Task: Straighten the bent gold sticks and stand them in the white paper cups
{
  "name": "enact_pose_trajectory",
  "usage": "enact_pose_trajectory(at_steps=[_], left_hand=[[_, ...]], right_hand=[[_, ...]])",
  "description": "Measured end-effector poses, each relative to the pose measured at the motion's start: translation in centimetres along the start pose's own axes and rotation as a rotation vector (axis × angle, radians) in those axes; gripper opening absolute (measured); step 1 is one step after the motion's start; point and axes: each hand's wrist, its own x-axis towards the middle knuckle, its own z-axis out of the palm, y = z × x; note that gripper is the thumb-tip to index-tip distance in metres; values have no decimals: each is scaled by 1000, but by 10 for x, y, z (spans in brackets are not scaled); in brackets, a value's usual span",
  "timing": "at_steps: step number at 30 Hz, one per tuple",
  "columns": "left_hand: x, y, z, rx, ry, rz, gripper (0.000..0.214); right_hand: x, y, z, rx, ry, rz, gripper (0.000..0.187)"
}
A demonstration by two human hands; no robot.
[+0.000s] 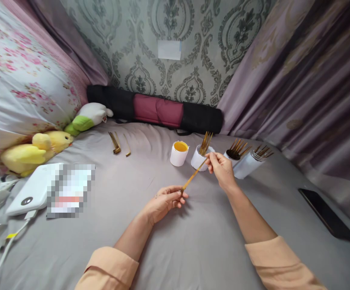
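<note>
My left hand [169, 200] pinches the lower, dark end of a thin golden-brown stick [193, 177]. At the stick's upper end, the fingers of my right hand [220, 167] are closed on it. The stick slants between both hands above the grey sheet. Just behind my right hand stands a white-wrapped cup [197, 158] with several upright brown sticks [206, 143] in it. To its left is a white cup with a yellow inside [179, 156]. Two more white containers, one short [234, 154] and one taller [249, 166], hold dark sticks; my right hand partly hides the short one.
Several thin sticks with thicker ends [114, 143] and one separate stick [127, 147] lie at the left. A black and maroon roll bag [158, 110] lies along the wall. Plush toys [38, 151], a white power bank [34, 193] and a black phone [327, 213] flank the sheet.
</note>
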Motion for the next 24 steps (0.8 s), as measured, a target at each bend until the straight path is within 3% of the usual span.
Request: enact_pose_trajectory(at_steps=[15,24], left_hand=[[1,1,0,-21,46,-27,26],[-1,6,0,-54,91,-34,24]], right_hand=[[-1,2,-13,2,0,23,35],[12,-8,-28,44,85,7,31]])
